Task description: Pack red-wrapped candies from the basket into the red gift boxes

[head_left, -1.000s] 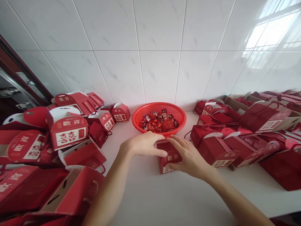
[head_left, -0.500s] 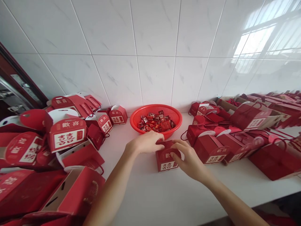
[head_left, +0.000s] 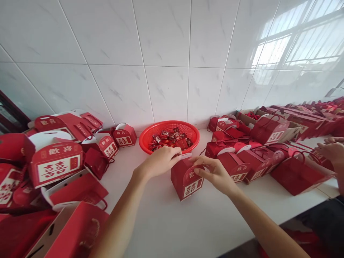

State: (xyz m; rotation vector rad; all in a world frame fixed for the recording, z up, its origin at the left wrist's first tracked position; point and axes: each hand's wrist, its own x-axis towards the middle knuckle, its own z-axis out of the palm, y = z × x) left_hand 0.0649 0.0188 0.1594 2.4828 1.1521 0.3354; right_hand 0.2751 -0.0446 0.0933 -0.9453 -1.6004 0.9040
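Note:
A small red gift box (head_left: 179,179) with a white label and gold lettering stands on the white table in front of me, turned at an angle. My left hand (head_left: 161,160) pinches the back part of its top, fingers closed on the rim. On the front side, my right hand (head_left: 213,171) has its thumb on the rounded front flap and its fingers over the upper edge. Just behind the box is a red plastic basket (head_left: 142,138) holding many wrapped sweets (head_left: 174,138).
Similar red boxes (head_left: 57,161) are piled along the left. More filled-out boxes (head_left: 233,165) and a larger red bag (head_left: 298,175) stand to the right. Another person's hands (head_left: 331,150) show at the right edge. A tiled wall (head_left: 166,89) rises behind the table.
My view has swung to the right, so things sit farther left. The box has turned and shows more of its left side. Another person's hands have come into view at right.

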